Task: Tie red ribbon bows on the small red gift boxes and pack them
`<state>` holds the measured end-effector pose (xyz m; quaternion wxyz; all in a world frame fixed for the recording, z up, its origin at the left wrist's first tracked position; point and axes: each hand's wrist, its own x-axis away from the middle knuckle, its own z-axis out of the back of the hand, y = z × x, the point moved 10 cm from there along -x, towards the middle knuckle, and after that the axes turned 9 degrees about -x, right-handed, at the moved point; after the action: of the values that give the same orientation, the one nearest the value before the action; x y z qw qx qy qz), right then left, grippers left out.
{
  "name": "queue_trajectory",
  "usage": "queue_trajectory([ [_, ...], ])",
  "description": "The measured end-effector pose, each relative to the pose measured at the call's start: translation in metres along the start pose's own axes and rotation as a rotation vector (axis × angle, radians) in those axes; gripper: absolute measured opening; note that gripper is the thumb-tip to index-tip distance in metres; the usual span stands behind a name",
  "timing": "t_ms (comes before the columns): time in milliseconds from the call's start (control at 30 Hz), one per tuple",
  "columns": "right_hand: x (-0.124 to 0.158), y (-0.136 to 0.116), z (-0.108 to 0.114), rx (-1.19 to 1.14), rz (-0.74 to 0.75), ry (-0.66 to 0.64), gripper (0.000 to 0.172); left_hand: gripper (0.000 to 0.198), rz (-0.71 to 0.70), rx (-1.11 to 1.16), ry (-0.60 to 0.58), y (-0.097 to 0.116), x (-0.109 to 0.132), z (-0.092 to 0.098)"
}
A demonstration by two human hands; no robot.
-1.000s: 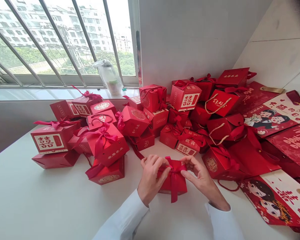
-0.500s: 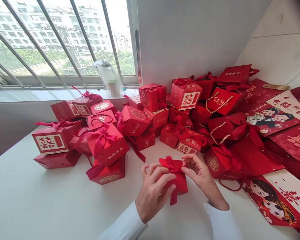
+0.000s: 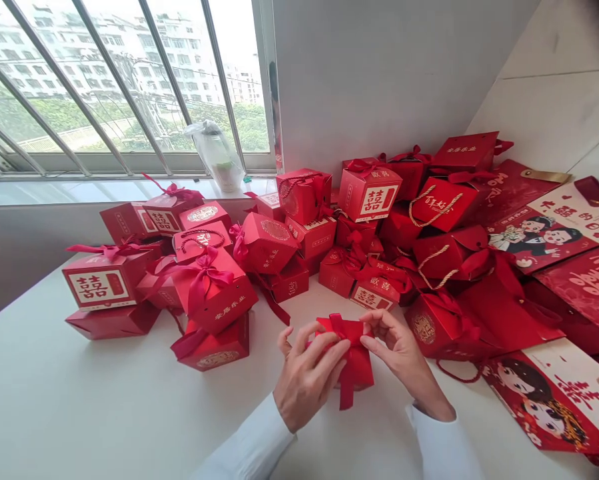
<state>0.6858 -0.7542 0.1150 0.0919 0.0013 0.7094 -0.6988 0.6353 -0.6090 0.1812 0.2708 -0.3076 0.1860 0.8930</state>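
Note:
A small red gift box (image 3: 362, 375) stands on the white table in front of me, a red ribbon (image 3: 346, 395) tied over its top with one tail hanging down the near side. My left hand (image 3: 306, 373) reaches across the box's left part, its fingertips closed on the ribbon by the knot and hiding some of the bow. At the top right of the box, my right hand (image 3: 396, 345) pinches the ribbon's right side between thumb and fingers.
Red gift boxes with bows are piled behind at the left (image 3: 214, 293) and the right (image 3: 372, 193). Flat printed gift bags (image 3: 554, 393) lie at the right. A plastic-wrapped cup (image 3: 222, 160) stands on the sill by the barred window (image 3: 144, 87).
My left hand's fingers have shifted slightly up toward the knot, uncovering more of the hanging ribbon tail. My right hand keeps nearly the same place, and the box has stayed put.

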Motion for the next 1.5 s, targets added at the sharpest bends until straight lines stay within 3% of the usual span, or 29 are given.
queue_trajectory([
  [133,0.000,0.001,0.000,0.010,-0.009,0.007,0.020,0.018,0.026,0.001,-0.068,0.000,-0.011,-0.010],
  [333,0.000,0.000,0.000,0.009,0.006,0.010,0.019,0.015,0.016,0.070,-0.024,-0.005,-0.012,-0.008],
  [467,0.000,-0.004,-0.001,0.006,0.028,0.008,0.020,0.009,0.149,0.161,-0.032,-0.021,-0.012,-0.005],
  [633,0.000,-0.009,-0.002,0.001,0.055,0.014,0.022,0.020,0.501,0.291,-0.236,-0.054,-0.013,-0.031],
  [767,0.001,-0.010,0.000,-0.027,0.062,0.040,0.025,0.020,0.571,0.333,-0.391,-0.060,-0.017,-0.051],
  [867,0.000,-0.007,0.002,-0.047,0.057,0.064,0.028,0.017,0.571,0.364,-0.355,-0.062,-0.021,-0.052],
  [1133,0.000,-0.002,0.011,-0.199,0.062,0.193,0.031,0.025,0.683,0.833,-0.296,-0.062,-0.009,-0.076],
  [1500,-0.001,0.015,0.011,-0.398,-0.047,0.311,0.033,0.030,0.741,1.019,-0.272,-0.063,-0.006,-0.084],
])
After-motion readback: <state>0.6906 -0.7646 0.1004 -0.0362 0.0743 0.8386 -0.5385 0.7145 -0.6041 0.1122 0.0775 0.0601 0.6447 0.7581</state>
